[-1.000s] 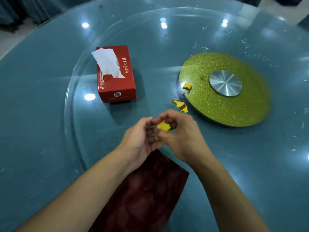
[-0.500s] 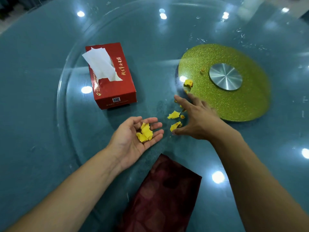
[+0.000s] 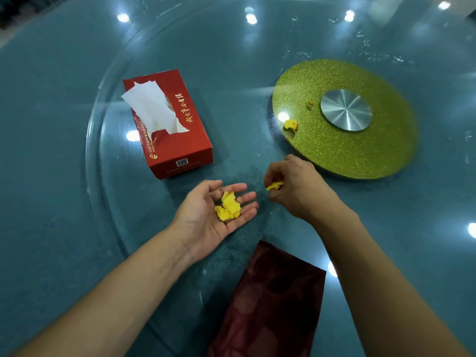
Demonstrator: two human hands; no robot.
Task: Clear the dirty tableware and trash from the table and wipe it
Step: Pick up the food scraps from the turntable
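Head view: the left hand (image 3: 219,210) lay palm up and spread above the table (image 3: 64,176), yellow scraps (image 3: 228,208) cupped in it. Just beside it, the right hand (image 3: 293,188) pinched another scrap (image 3: 275,186). One more piece (image 3: 290,124) sat on the green disc (image 3: 360,150), well apart
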